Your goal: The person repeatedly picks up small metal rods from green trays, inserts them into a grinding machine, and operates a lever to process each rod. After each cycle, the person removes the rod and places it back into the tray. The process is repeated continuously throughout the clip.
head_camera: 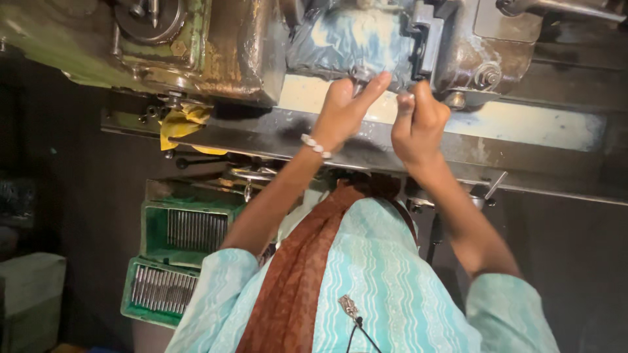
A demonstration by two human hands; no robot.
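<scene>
Both my hands reach up to the front of an old green, rust-stained machine (229,59). My left hand (341,114), with a bead bracelet on the wrist, pinches a small metal part (359,73) just below a blue-white smeared housing (350,39). My right hand (418,124) is close beside it, fingers curled, its fingertips pressed together against the machine next to a black bracket (426,36). What those fingertips hold is too small to make out. Both hands are above the pale, worn machine bed (523,121).
Two green crates (152,229) (134,312) filled with rows of metal rods stand at the lower left. A yellow cloth (182,121) hangs under the machine at the left. A lever handle (495,185) sticks out below the bed at the right. My teal garment and brown scarf fill the bottom.
</scene>
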